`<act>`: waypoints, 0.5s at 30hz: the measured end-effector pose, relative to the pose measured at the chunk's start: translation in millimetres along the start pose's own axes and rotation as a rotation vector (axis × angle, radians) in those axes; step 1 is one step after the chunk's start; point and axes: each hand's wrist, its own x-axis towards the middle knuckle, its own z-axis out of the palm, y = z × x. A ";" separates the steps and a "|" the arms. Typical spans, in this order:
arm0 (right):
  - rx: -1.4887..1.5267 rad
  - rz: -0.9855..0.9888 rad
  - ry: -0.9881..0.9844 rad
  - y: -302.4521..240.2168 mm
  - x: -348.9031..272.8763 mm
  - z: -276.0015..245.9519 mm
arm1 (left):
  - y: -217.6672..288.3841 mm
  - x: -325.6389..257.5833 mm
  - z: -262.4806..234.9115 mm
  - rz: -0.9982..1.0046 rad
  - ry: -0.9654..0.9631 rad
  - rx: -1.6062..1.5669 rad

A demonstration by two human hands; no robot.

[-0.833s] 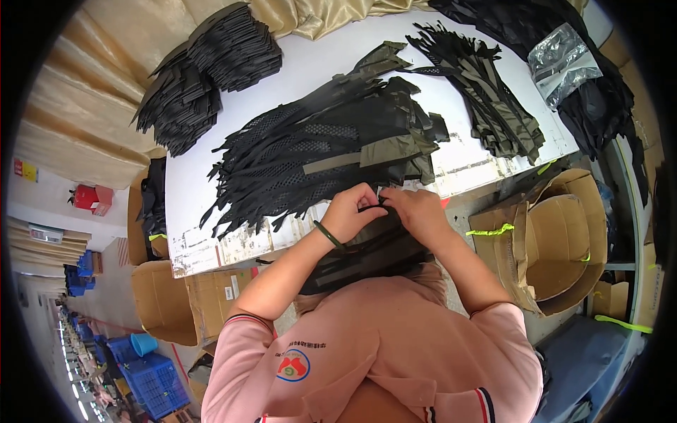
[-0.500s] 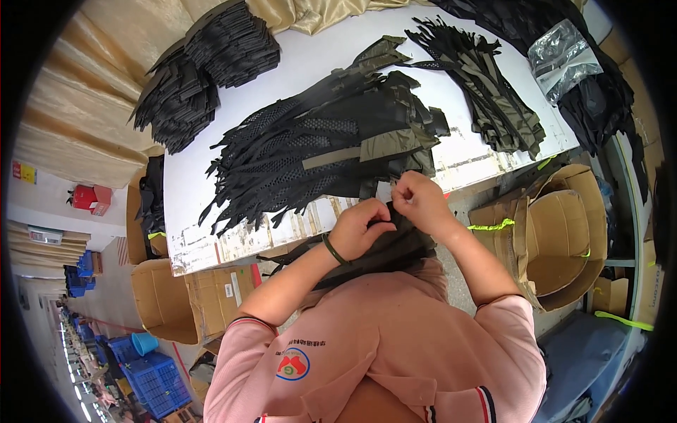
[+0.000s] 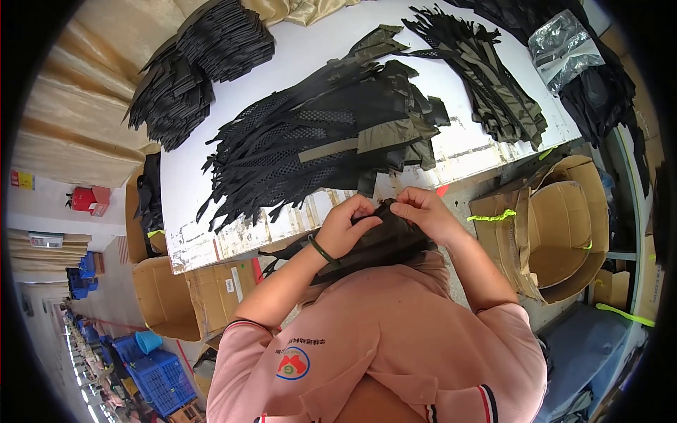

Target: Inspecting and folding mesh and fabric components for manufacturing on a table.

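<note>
A dark fabric piece (image 3: 381,243) lies across my lap at the table's front edge, its upper edge raised between my hands. My left hand (image 3: 347,224) pinches that edge with thumb and forefinger. A little to the right, my right hand (image 3: 421,211) is closed on the same edge near its corner. Just beyond my hands, a broad pile of black mesh and olive fabric pieces (image 3: 324,134) covers the middle of the white table (image 3: 303,42). What my curled fingers hide of the held edge cannot be seen.
Stacks of black fabric pieces (image 3: 226,42) stand at the far left. Another bundle of black and olive strips (image 3: 486,77) lies at the right, beside a clear plastic bag (image 3: 564,53). Cardboard boxes (image 3: 568,222) flank me below the table, with a second carton (image 3: 166,299) at left.
My hands have moved slightly apart, and the fabric's edge now shows stretched between them. The right hand has come down a little and its fingers have turned.
</note>
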 end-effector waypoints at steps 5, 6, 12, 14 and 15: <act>-0.284 -0.269 -0.067 0.1 -3.4 13.9 | -9.5 7.2 -8.1 -0.183 -0.139 -0.016; -0.135 -0.213 -0.125 0.5 -1.4 11.2 | -14.2 7.1 -9.7 -0.219 -0.131 -0.212; 0.321 -0.048 -0.254 11.0 0.1 5.4 | -6.1 7.5 -19.9 -0.255 -0.083 -0.616; 0.600 -0.006 -0.449 24.9 -1.4 12.5 | -7.4 7.1 -18.0 -0.249 -0.084 -0.646; 0.602 -0.005 -0.447 29.1 -2.2 15.8 | -8.6 7.7 -17.3 -0.228 -0.094 -0.641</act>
